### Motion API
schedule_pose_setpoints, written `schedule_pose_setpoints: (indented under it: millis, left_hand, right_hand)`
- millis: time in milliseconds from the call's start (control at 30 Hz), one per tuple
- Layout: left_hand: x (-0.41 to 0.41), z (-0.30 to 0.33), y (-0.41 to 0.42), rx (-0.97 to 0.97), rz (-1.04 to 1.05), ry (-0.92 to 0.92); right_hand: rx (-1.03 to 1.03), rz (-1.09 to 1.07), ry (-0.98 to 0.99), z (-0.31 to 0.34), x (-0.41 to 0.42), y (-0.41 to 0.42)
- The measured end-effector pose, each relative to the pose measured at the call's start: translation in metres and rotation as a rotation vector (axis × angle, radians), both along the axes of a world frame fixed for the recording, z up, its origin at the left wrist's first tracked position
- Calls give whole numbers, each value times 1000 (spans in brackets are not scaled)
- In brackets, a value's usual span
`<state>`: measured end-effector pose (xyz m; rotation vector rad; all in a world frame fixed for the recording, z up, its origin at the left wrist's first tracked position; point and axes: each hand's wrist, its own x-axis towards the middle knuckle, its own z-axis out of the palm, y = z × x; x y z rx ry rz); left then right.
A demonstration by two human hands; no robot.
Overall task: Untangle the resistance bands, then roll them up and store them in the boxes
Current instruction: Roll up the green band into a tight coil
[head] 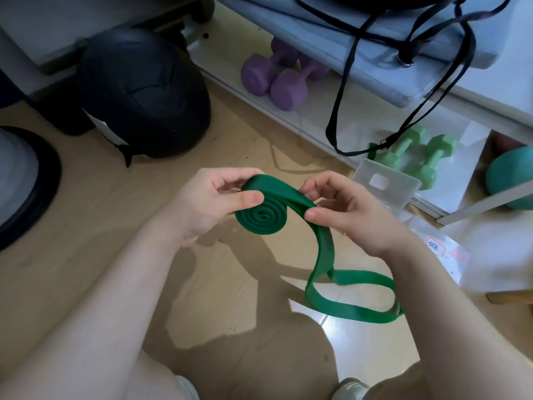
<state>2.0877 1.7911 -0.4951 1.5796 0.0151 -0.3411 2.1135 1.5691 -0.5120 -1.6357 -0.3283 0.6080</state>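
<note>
A dark green resistance band (323,249) is partly wound into a flat spiral roll (261,216) held above the floor. My left hand (210,203) pinches the roll, thumb on its face and fingers behind. My right hand (346,209) grips the band's free length just right of the roll, between thumb and fingers. The unrolled tail hangs down and loops on the floor under my right forearm. A clear plastic box (386,186) stands on the floor to the right, behind my right hand. Thin black bands (343,90) hang from the padded shelf at the upper right.
Purple dumbbells (274,76) and light green dumbbells (415,160) lie under the shelf. A black round bag (138,93) sits at the upper left, a dark ring-shaped object (34,180) at the left edge, a teal ball (510,180) at the far right. A labelled plastic bag (444,249) lies right.
</note>
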Motion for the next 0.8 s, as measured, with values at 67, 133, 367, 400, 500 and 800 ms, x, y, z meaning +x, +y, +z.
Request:
schedule_pose_setpoints:
  millis: [67,133,367,400,500,800]
  left_hand:
    - [0,1,5,9,-22,18]
    - [0,0,4,6,-14,32]
    - [-1,-8,-15,-182,275,70]
    - [-1,-9,-17,-211,312,70]
    - [-3,-11,-23,-223,361,63]
    - [-7,-19,-25,-268,293,198]
  right_hand:
    - [19,4,43,-3,-2,1]
    - [-33,8,4,-6,-4,5]
    - [157,-230,72,-6,-10,29]
    - [175,-265,62,-5,-12,33]
    - [118,-351,-2,-5,-17,38]
    - [78,-357,-95,-10,-15,35]
